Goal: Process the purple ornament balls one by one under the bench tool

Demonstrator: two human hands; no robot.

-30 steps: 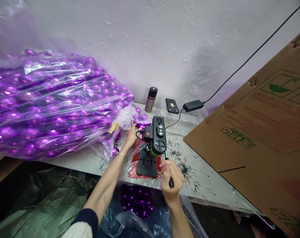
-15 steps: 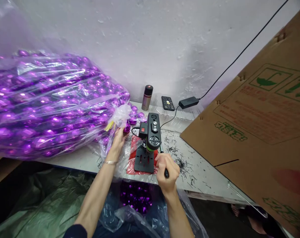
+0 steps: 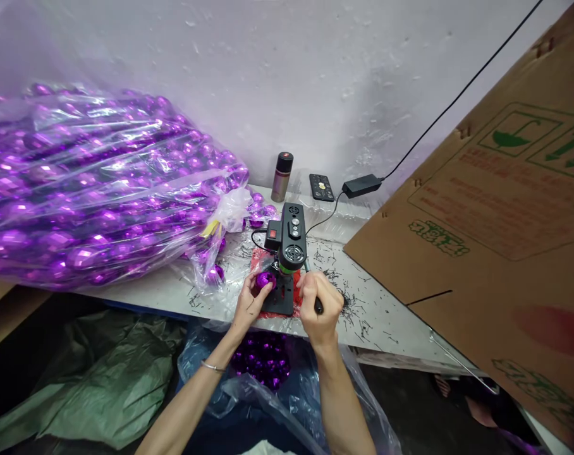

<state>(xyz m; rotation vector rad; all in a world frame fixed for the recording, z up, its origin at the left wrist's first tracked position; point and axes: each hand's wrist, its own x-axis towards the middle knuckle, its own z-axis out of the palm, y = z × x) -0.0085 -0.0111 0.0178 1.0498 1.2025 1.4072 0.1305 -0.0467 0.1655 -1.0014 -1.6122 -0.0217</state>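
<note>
Between the thumb and fingers of my left hand point(image 3: 249, 302) is a shiny purple ball point(image 3: 265, 280), held at the left side of a small black machine point(image 3: 294, 237) on a stand. My right hand point(image 3: 321, 309) is wrapped round the black-tipped lever handle point(image 3: 318, 306) at the machine's right. Under the stand's slotted black base plate point(image 3: 282, 300) lies a red sheet point(image 3: 297, 292). Left of the machine, a big clear bag point(image 3: 102, 189) bulges with purple balls, and a few loose ones point(image 3: 215, 273) lie by its mouth.
Behind the machine are a spray can point(image 3: 282, 177), a phone point(image 3: 321, 188) and a power adapter point(image 3: 361, 186) with its cable. A cardboard box point(image 3: 481, 208) leans in from the right. Short black bits point(image 3: 358, 316) litter the table. Below its edge hangs an open plastic bag point(image 3: 306, 373) containing purple balls.
My left hand has moved right from the bag's mouth to the machine, bringing a purple ball. My right hand stays on the lever handle. The view has shifted slightly.
</note>
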